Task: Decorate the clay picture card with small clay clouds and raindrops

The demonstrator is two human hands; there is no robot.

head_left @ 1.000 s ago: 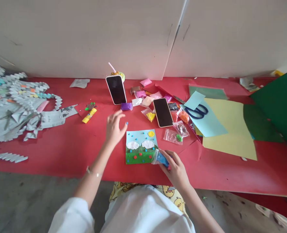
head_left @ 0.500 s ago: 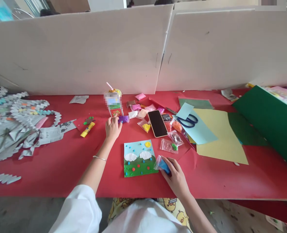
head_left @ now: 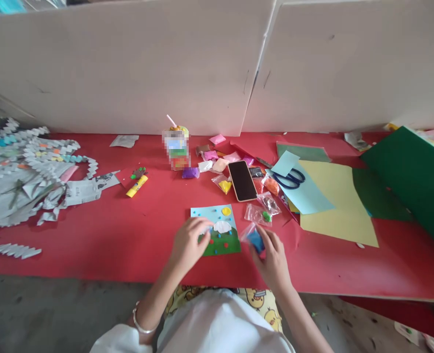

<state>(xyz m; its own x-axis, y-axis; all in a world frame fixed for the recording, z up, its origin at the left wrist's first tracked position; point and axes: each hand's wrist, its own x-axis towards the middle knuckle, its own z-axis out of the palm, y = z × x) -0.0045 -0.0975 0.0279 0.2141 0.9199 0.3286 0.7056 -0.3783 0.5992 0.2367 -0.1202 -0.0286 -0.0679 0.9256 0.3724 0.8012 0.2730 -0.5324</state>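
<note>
A: What does each grip have?

B: The right hand [head_left: 272, 257] pinches one small clear bag of blue clay [head_left: 254, 239] between thumb and fingers, just off the right edge of the square clay landscape picture [head_left: 219, 230]. The left hand [head_left: 188, 243] lies on that picture's left part, fingers curled down onto it; whether they grasp anything I cannot tell.

A: Count what lies on the picture.

B: One yellow clay sun, one white cloud in view with the other under the left hand, and a scatter of red and blue dots on the green strip.

A: And farther out on the red surface [head_left: 92, 230]?

B: One dark phone lying flat [head_left: 242, 180], one blurred upright phone [head_left: 176, 148], one pair of blue-handled scissors [head_left: 291, 178], one yellow glue stick [head_left: 136, 186]. Three small bags sit near the flat phone, holding yellow, green and orange clay, with more packets behind, too bunched to count. One pale yellow paper sheet [head_left: 336, 206], one light blue, and green sheets to the right. A heap of folded newspaper pieces [head_left: 26, 166] lies far left.

A: What differs from half a second ago?

B: The left hand was up at the upright phone; now it is back on the picture. The right hand kept hold of the blue bag
</note>
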